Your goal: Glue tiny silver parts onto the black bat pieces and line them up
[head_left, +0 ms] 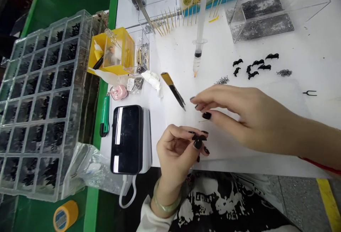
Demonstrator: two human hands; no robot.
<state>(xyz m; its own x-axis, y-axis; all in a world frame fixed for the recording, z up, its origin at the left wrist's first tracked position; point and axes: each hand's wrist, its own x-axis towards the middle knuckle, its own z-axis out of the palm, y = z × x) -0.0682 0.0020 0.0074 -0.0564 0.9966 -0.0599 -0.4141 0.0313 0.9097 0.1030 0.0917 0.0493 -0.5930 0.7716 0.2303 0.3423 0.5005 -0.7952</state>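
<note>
My left hand (177,146) is closed, pinching a small black bat-like piece (203,138) between thumb and fingers near the table's front edge. Above and to its right hovers my right hand (250,118), with thumb and fingers apart and nothing visible between them. Just left of its fingertips lies a pair of tweezers (173,89), tips toward me. A thin pin-like stick (203,121) shows under the right thumb. Several similar curved black pieces (258,62) lie beyond the right hand, with small heaps of tiny beads (222,80) near them.
A syringe (197,56) leans at the back, near a row of toothpicks (170,19). Clear acrylic boxes (266,19) stand back right. To the left are a phone (126,139), a green cutter (104,114), a yellow box (128,49) and a compartment tray (60,97) of black parts.
</note>
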